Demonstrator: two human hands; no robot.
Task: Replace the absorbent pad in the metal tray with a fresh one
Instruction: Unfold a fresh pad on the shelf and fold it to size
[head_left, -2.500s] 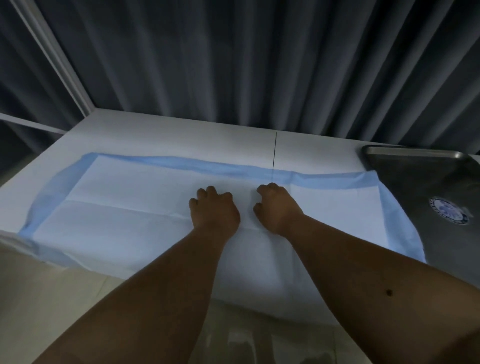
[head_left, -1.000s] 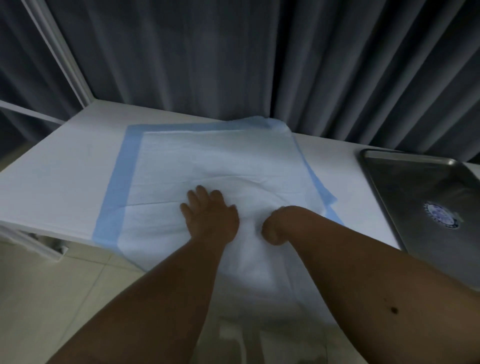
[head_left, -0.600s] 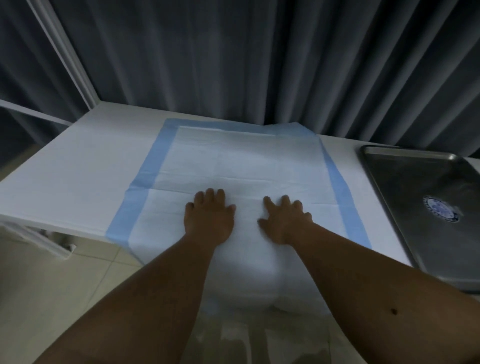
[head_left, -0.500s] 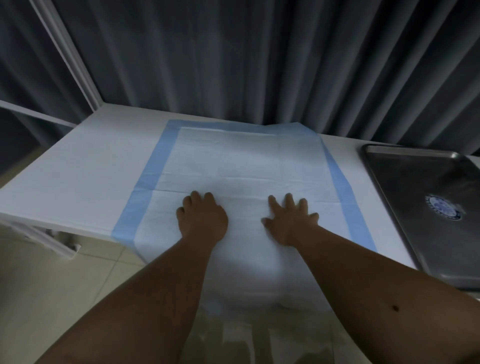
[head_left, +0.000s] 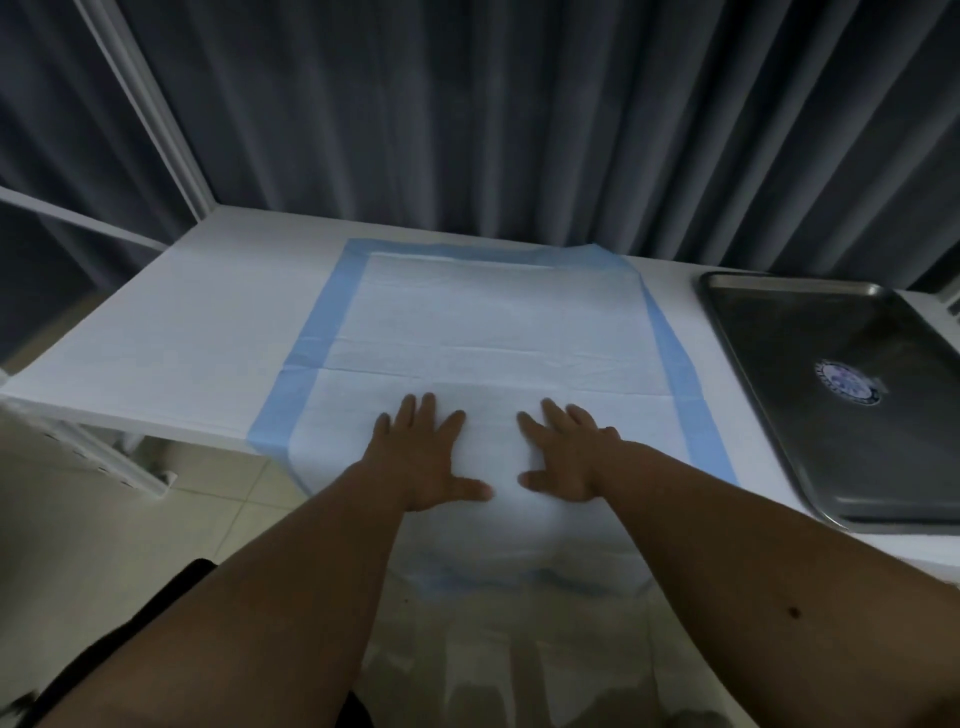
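The white absorbent pad with a pale blue border (head_left: 483, 332) lay spread flat on the white counter (head_left: 197, 332), its far edge close to the dark curtain (head_left: 467, 104) and its near edge hanging over the counter's front and drooping toward the floor. Fold creases crossed it from side to side. It appeared thin, light and limp — a sheet that would sag under its own weight, crumple if bunched, and probably slide readily on the smooth counter. The soundest places to take hold were judged to be two opposite blue border strips or two corners, one per hand, so that the sheet stayed taut in carrying.

The left hand (head_left: 421, 457) and the right hand (head_left: 563, 454) rested palm-down on the near part of the pad, side by side with a small gap between them. Neither grip enclosed anything: the fingers were straight and spread, the thumbs turned inward, pressing the sheet flat.

The rectangular metal tray with a raised rim (head_left: 748, 364) sat on the counter to the right of the pad, near it but not touching. It held no pad — only a round printed label (head_left: 849, 383) showed on its bare floor. The lettering on the label was too small to read.
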